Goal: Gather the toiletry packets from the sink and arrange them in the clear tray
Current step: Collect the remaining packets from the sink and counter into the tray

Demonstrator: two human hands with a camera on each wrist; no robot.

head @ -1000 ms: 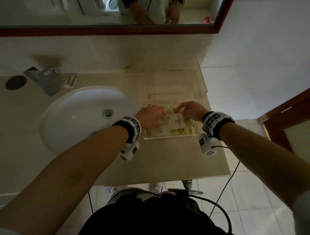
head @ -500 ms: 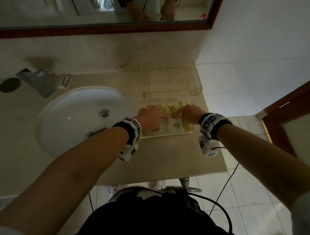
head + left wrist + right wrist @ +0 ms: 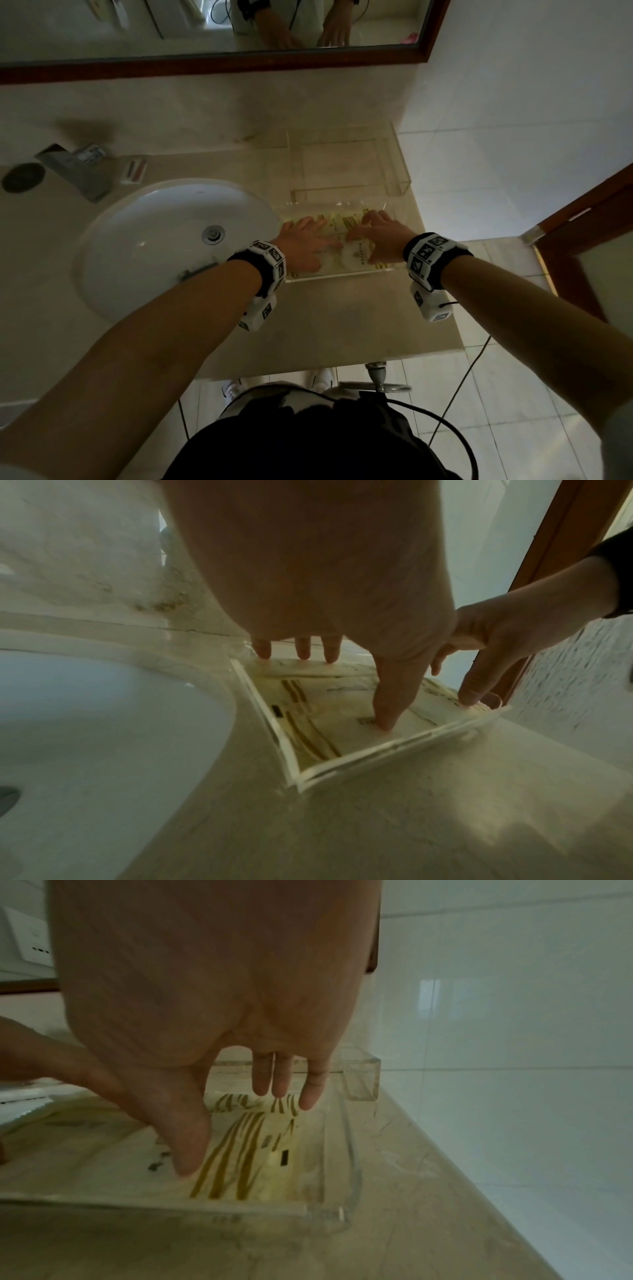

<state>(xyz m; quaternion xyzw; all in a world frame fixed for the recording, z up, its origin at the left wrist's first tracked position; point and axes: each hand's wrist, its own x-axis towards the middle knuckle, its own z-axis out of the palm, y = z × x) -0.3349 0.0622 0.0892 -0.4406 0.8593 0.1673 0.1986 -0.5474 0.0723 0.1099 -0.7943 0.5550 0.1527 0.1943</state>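
Observation:
A clear tray [image 3: 342, 275] sits on the counter just right of the sink basin [image 3: 154, 240]. Several white toiletry packets [image 3: 356, 253] with olive-gold stripes lie flat inside it. My left hand [image 3: 305, 240] is spread over the tray's left half, its straight fingers [image 3: 390, 696] pressing down on the packets [image 3: 308, 718]. My right hand [image 3: 376, 236] covers the right half, thumb and fingertips [image 3: 308, 1093] touching the striped packets [image 3: 240, 1150]. Neither hand grips anything. The basin holds no packet that I can see.
A second, taller clear box [image 3: 346, 161] stands behind the tray against the wall. A faucet [image 3: 75, 168] and a small soap packet [image 3: 135, 168] sit at the back left. The counter's front edge [image 3: 325, 363] and a wooden door frame [image 3: 582, 219] bound the right side.
Both hands have flattened out and spread apart over the packets in the tray. The packet they held a second ago now lies flat among the others.

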